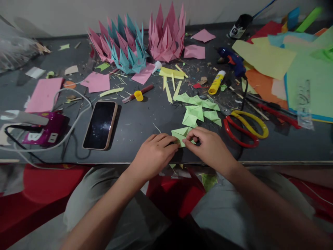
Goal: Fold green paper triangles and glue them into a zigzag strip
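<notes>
Near the back wall, a small black-and-white cylindrical container (240,27) stands tilted, with a thin blue rod (264,9) extending from its mouth; whatever else it holds is hidden. A clear, crumpled plastic bag (15,50) at the far left is cut off by the picture's edge, and its contents are too blurred to name. A narrow transparent plastic packet (305,104) lies on the sheets of coloured paper (303,78) at the right, some of which also run out of view. The blades of the scissors with one red and one yellow handle loop (246,129) are hard to make out.

The light-green folded paper piece (181,133) lies at the front of the dark grey table (135,123), between the two hands and partly covered by them. The left hand (156,152) has its fingers bent together, tips at the paper's left side; whether they pinch it I cannot tell. The right hand (208,147) grips the right side between thumb and index finger, its other fingers curled. Just beyond the fingertips sit further light-green folded pieces (192,115), apart from both hands.
</notes>
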The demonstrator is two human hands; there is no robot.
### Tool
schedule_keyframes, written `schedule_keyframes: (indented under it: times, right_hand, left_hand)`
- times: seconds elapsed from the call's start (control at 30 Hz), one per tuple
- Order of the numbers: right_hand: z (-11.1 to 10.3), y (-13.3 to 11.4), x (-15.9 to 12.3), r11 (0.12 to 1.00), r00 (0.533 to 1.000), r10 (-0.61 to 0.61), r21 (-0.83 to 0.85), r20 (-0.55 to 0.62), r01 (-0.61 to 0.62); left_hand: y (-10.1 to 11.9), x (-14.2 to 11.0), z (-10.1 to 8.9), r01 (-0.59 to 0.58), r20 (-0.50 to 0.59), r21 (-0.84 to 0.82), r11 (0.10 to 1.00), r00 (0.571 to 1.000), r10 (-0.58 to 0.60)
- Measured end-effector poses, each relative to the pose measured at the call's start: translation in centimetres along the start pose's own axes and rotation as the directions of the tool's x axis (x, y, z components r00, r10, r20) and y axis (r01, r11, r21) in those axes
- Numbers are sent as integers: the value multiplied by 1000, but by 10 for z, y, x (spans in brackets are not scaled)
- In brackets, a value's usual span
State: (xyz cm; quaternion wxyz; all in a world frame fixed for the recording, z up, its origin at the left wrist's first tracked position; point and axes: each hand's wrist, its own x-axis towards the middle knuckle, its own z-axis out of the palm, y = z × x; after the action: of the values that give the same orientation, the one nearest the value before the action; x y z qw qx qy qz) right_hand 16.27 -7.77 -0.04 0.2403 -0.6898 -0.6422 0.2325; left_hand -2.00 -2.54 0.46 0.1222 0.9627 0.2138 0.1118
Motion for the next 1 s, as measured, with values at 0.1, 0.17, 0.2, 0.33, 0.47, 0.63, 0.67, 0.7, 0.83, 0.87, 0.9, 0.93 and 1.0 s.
schedule_keyframes:
  times: [0.1,0.17,0.2,0.33,0.47,0.63,0.67,0.7,0.83,0.87,0.9,0.93,1.0]
  right_hand:
    - [1,0,0,1000,1000,-11,-8,-11,11]
    - [2,1,-1,1000,1000,-13,-11,-8,13]
    - [2,1,-1,1000,1000,-16,-7,-5,16]
    - [-1,6,-4,996,997,-66,55,29,64]
    - [-8,13,-7,986,985,-142,102,101,132]
    - [-14,19,-9,970,958,-238,98,159,224]
    - [-15,20,-9,964,949,-264,89,171,252]
    - [-16,22,-9,957,940,-290,77,179,281]
    - [-19,24,-12,921,899,-387,44,207,387]
    - [-20,24,-12,916,894,-398,47,204,398]
    - [-20,24,-13,919,901,-393,44,184,392]
    - [-20,24,-13,929,919,-370,27,135,370]
    - [-20,25,-12,960,960,-279,-37,-24,278]
  left_hand:
    - [1,0,1,11,-19,-6,1000,1000,-11]
    - [1,0,2,25,-37,-29,999,999,-26]
    - [1,0,2,36,-45,-47,998,998,-39]
    - [0,1,5,69,-58,-92,993,995,-75]
    - [-1,2,7,73,-54,-93,993,995,-78]
    - [-2,4,5,100,-29,-135,986,994,-105]
    - [-2,4,4,103,-24,-145,984,994,-108]
    - [-2,4,4,106,-23,-152,983,994,-111]
    - [-2,4,5,116,-43,-147,982,991,-123]
    - [-2,4,5,117,-53,-143,983,991,-126]
    - [-2,4,6,118,-63,-142,983,990,-128]
    - [-2,4,7,117,-71,-142,983,989,-128]
    - [-2,4,7,113,-78,-145,983,989,-126]
